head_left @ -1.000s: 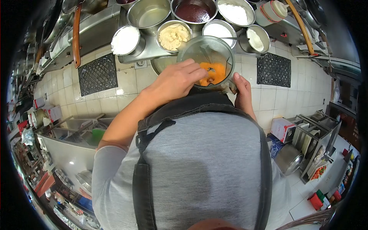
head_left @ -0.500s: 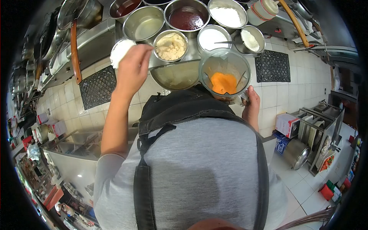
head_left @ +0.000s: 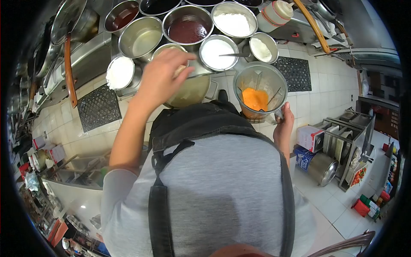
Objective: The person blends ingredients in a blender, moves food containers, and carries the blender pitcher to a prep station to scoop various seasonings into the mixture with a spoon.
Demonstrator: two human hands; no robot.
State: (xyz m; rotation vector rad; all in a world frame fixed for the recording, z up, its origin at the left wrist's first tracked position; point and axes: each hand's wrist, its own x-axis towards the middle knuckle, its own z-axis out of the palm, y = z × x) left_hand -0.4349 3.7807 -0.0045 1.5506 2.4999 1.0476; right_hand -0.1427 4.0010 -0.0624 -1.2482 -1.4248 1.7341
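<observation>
My left hand (head_left: 167,75) hovers over the small metal bowl of pale yellow paste (head_left: 170,44), hiding much of it. Its thumb and forefinger are apart, and nothing shows between them. With my right hand (head_left: 284,122) I grip the handle of a clear blender jug (head_left: 276,73), which is tilted so that its mouth shows. Orange puree (head_left: 255,100) lies around the blades at its bottom. Close by are a bowl of white powder (head_left: 218,52) with a utensil across its rim, a container of white cream (head_left: 261,50) and a heaped white bowl (head_left: 120,73).
Bowls of dark red sauce (head_left: 188,29), pale liquid (head_left: 141,37) and white powder (head_left: 234,24) stand farther back. A large pot (head_left: 188,91) is below the counter edge. Long wooden handles (head_left: 68,70) jut in at both sides. Black mats (head_left: 99,108) lie on the floor.
My left hand has left the jug, passed near the heaped white bowl, and moved right to the yellow paste. The jug and my right hand have shifted right and down; the bowls appear farther left.
</observation>
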